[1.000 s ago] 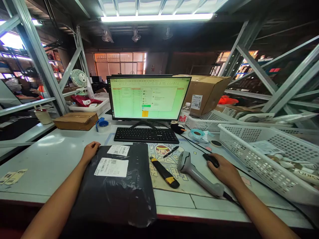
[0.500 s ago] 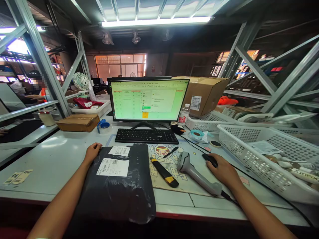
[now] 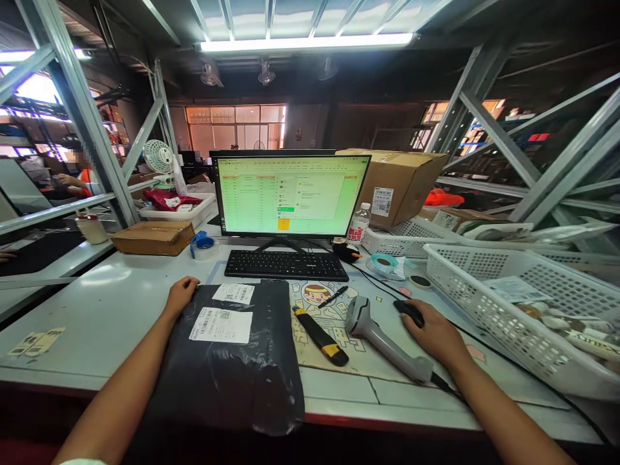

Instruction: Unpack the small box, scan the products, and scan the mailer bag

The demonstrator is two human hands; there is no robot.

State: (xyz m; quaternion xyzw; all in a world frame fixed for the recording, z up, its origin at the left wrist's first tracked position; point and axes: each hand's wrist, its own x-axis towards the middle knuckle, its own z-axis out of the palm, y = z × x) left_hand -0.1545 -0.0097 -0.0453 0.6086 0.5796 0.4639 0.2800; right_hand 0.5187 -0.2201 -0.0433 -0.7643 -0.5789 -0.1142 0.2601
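Observation:
My left hand (image 3: pixel 180 295) rests with curled fingers on the far left corner of a black plastic parcel (image 3: pixel 227 361) that carries two white shipping labels (image 3: pixel 221 325). My right hand (image 3: pixel 433 334) lies over a black computer mouse (image 3: pixel 409 311), fingers wrapped on it. Between the hands lie a grey barcode scanner (image 3: pixel 382 339), a black and yellow utility knife (image 3: pixel 320 336) and a black pen (image 3: pixel 334 296) on a printed desk mat. Behind them stand a black keyboard (image 3: pixel 285 265) and a lit monitor (image 3: pixel 290 195).
White plastic baskets (image 3: pixel 508 310) crowd the right side. A large cardboard box (image 3: pixel 402 184), a water bottle (image 3: pixel 359 224) and tape rolls (image 3: pixel 385 263) sit behind. At left are a flat brown box (image 3: pixel 152 237), blue tape (image 3: pixel 202 243), a small fan (image 3: pixel 157 156) and another person (image 3: pixel 72 177) beyond the rack.
The view has shifted slightly. Both hands have stayed where they were, left on the parcel's corner and right on the mouse.

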